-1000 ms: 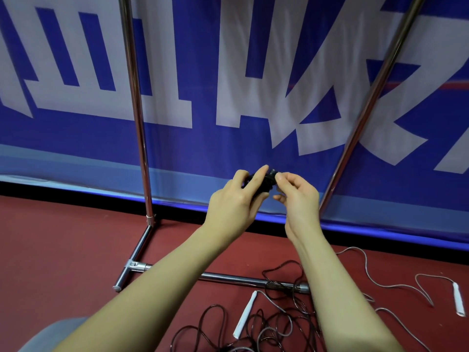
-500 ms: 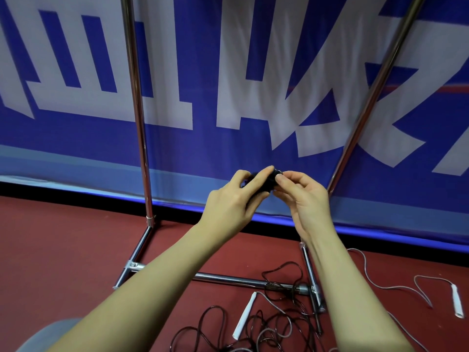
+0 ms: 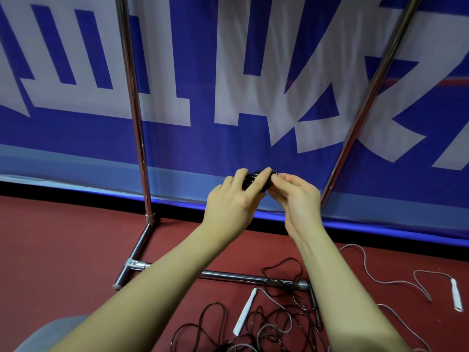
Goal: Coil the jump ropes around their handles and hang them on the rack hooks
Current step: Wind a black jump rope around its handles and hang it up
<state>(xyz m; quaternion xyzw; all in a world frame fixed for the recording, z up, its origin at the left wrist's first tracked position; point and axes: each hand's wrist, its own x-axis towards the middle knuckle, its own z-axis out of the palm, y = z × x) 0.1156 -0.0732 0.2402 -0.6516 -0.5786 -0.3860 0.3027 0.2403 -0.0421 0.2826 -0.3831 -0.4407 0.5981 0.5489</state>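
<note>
A black coiled jump rope bundle is held at chest height between both hands. My left hand grips its left side with the fingers curled over the top. My right hand pinches its right end with thumb and fingertips. Most of the bundle is hidden by the fingers. On the red floor below lie a loose black rope in a tangle, a white handle among it, and a white rope with a second white handle at the right. The chrome rack stands in front; its hooks are out of view.
The rack's right upright leans up to the right, and its base bar crosses the floor under my arms. A blue and white banner fills the wall behind. A grey shape sits at the bottom left.
Both hands stay on the black bundle at about the same height. My right hand has turned, its fingers working at the bundle's right end. The view has shifted slightly.
</note>
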